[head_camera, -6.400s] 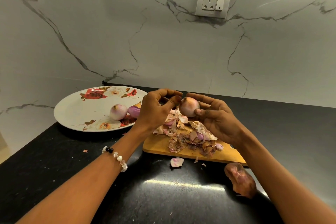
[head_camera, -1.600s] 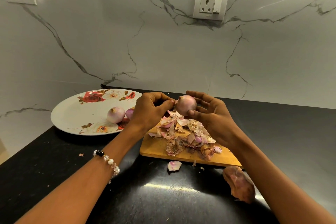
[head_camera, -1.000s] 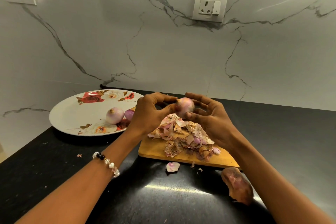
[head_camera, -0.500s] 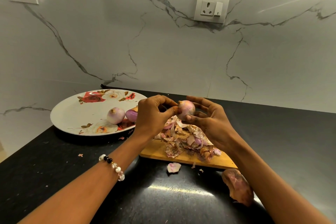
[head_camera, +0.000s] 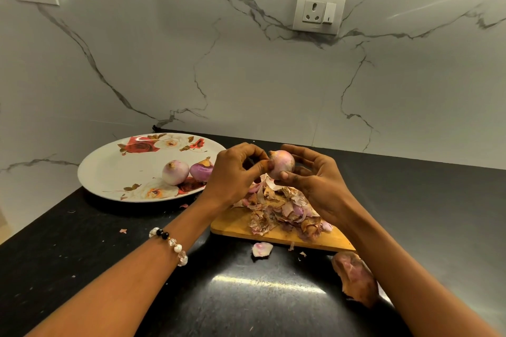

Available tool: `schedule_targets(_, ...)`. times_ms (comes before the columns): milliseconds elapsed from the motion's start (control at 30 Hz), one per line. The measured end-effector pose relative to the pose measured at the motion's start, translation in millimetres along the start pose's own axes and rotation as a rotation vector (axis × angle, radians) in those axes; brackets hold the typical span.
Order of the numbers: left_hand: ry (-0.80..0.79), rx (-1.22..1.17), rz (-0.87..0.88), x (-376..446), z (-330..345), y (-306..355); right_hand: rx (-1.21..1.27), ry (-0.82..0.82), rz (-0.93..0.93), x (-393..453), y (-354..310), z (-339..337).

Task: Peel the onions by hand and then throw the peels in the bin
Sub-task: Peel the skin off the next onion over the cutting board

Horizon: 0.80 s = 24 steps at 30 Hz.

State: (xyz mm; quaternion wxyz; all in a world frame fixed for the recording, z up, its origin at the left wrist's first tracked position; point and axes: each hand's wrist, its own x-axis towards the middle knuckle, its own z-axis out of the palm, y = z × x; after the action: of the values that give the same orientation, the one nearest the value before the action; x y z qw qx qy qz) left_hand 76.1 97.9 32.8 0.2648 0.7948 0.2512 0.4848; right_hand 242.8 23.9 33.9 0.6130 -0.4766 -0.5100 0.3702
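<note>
My right hand (head_camera: 317, 183) holds a small pinkish onion (head_camera: 282, 163) above the wooden cutting board (head_camera: 235, 224), thumb under it and fingers curled behind. My left hand (head_camera: 235, 172) pinches at the onion's left side with thumb and fingertips. Beneath both hands a pile of dry onion peels (head_camera: 284, 213) covers the board. Two peeled onions lie on the floral plate (head_camera: 115, 169) at the left: a pale onion (head_camera: 175, 172) and a purple onion (head_camera: 202, 169).
A loose peel piece (head_camera: 262, 249) and a large brown peel (head_camera: 354, 278) lie on the black counter (head_camera: 82, 254) in front of the board. Small peel scraps dot the counter. The marble wall with two sockets stands close behind. No bin shows.
The onion has been turned a little between my fingers while my left hand keeps picking at its skin. Both hands stay above the board.
</note>
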Motion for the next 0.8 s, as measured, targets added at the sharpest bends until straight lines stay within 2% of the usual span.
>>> schedule_targets(100, -0.006, 0.021, 0.011, -0.1, 2.3, -0.1, 0.003, -0.002, 0.003, 0.1, -0.7, -0.5)
schedule_targets(233, 0.093, -0.051, -0.015, 0.3, 0.2, 3.1, 0.007, -0.011, -0.011, -0.9, -3.5, 1.9)
schedule_targets(400, 0.139, -0.001, 0.025, -1.4, 1.4, 2.2, -0.017, -0.008, -0.009, -1.1, -2.5, 1.1)
schedule_targets(667, 0.101, 0.028, 0.036, 0.1, 1.6, -1.5, -0.017, 0.005, 0.007, -1.4, -1.6, 3.3)
schedule_targets(800, 0.012, 0.02, 0.025, 2.6, -1.3, -3.2, -0.023, -0.006, 0.015, -1.7, -1.3, 3.2)
